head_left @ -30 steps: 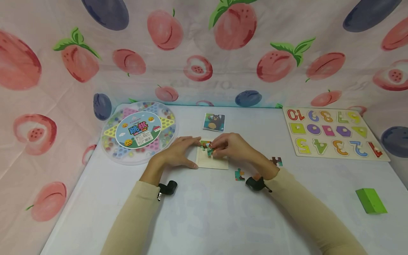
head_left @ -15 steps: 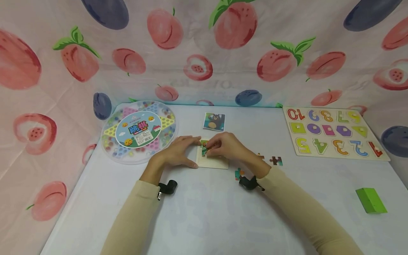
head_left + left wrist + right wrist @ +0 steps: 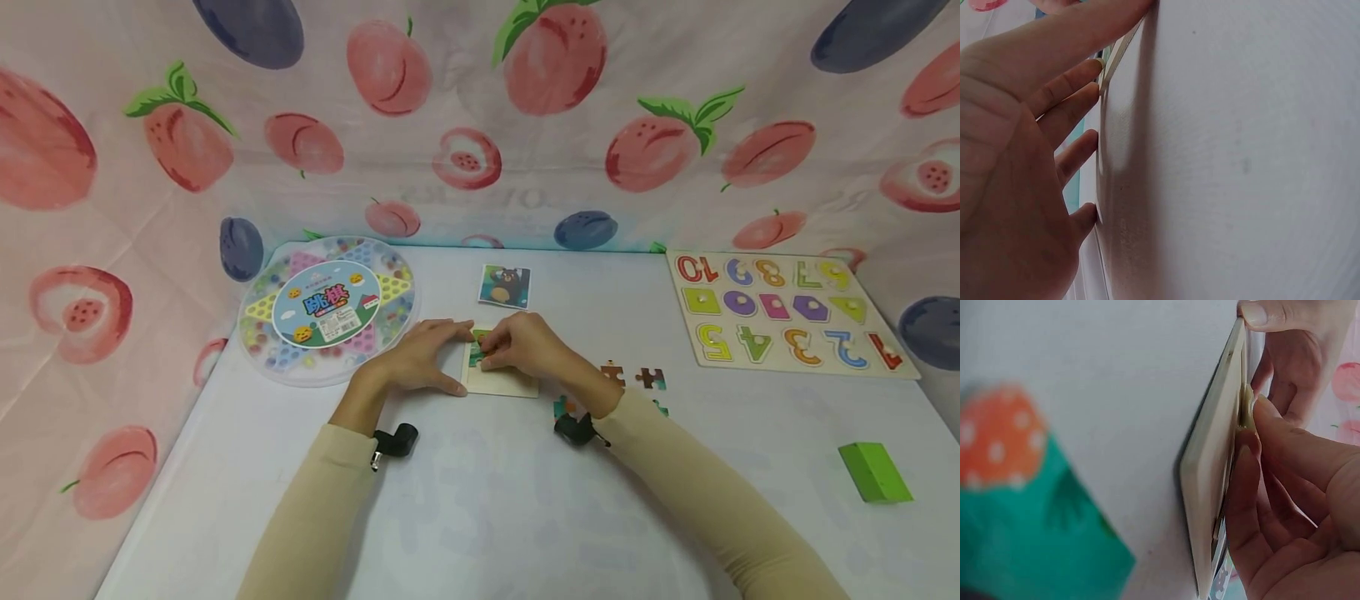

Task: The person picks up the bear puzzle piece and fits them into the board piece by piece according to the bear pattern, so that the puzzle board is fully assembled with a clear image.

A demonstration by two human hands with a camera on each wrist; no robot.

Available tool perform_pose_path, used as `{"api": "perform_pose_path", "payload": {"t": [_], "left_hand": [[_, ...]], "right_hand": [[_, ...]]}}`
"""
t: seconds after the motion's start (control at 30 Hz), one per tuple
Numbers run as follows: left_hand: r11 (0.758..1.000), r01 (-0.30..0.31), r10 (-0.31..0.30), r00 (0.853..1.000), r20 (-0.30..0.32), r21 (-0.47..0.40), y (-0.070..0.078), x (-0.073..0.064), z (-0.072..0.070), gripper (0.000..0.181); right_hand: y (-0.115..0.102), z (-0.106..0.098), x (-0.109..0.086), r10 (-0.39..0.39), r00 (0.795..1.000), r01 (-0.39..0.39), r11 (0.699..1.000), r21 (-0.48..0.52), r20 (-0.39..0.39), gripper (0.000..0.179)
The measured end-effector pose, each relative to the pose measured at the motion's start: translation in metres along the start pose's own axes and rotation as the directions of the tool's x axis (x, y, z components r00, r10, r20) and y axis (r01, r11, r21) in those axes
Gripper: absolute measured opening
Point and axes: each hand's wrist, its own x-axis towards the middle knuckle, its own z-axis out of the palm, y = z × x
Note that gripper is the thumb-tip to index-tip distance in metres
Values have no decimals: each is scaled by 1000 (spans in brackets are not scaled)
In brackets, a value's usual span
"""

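Note:
A small pale wooden puzzle board [image 3: 501, 385] lies mid-table, several puzzle pieces with green and teal print at its upper left. My left hand [image 3: 416, 358] rests beside its left edge; the fingers stretch to the upper corner and the thumb [image 3: 1254, 312] touches the lower one. In the left wrist view the fingers look nearly straight. My right hand [image 3: 534, 346] is over the board and pinches a puzzle piece [image 3: 1247, 409] between thumb and fingertips, close against the board's surface. The fingers hide most of that piece in the head view.
Loose puzzle pieces [image 3: 650, 378] lie right of the board, partly behind the right wrist. A bear picture card [image 3: 504, 286] lies behind it. A round Chinese checkers set [image 3: 326, 307] is at left, a number-and-shape board [image 3: 776, 308] at right, a green block [image 3: 875, 472] at front right.
My right hand has moved left with the puzzle piece, down onto the board's left part. More loose pieces show behind the right wrist. The left hand has stayed put.

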Motion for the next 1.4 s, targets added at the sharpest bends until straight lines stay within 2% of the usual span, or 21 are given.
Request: {"api": "perform_pose_path", "payload": {"t": [0.37, 0.73, 1.23, 1.4], "left_hand": [[1000, 6, -6, 1000, -6, 6, 0, 0, 0, 78], [1000, 5, -5, 1000, -5, 5, 0, 0, 0, 78], [1000, 5, -6, 1000, 12, 19, 3, -3, -1, 79], [1000, 5, -5, 1000, 7, 21, 4, -2, 0, 79]], "right_hand": [[-2, 1, 4, 65, 998, -65, 998, 17, 18, 22], [-5, -1, 10, 92, 994, -88, 994, -69, 63, 19], [-1, -2, 10, 69, 994, -66, 997, -33, 88, 21], [-2, -8, 9, 34, 991, -29, 999, -41, 130, 23]]}}
